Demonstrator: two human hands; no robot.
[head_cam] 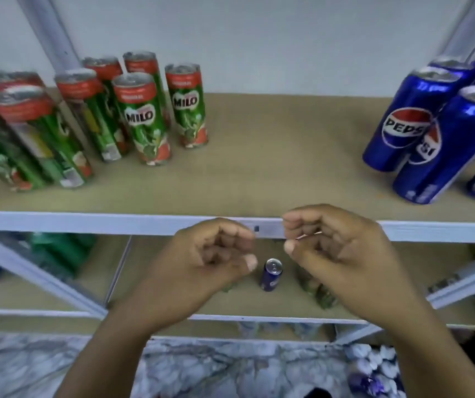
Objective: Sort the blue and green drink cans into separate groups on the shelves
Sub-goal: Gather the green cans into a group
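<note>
Top shelf point(259, 179): green cans point(141, 119) standing grouped left; blue cans point(411, 122) grouped right, well apart. Lower shelf: single blue can point(270, 274) standing upright between hands, green cans partly hidden behind them. Left hand point(210, 262), right hand point(334, 254) hovering, fingers loosely curled, holding nothing. Handling: rigid, smooth, likely slippery; taking hold mid-body advisable.

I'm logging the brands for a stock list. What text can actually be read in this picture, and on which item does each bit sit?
"MILO": front green can on the upper shelf.
"MILO": green can to its right.
"PEPS", last letter hidden: blue can.
"SI", partial: front blue can.
Too blurred to read: the red bands on the green cans, the fine print low on the cans, and the small blue can on the lower shelf.
</note>
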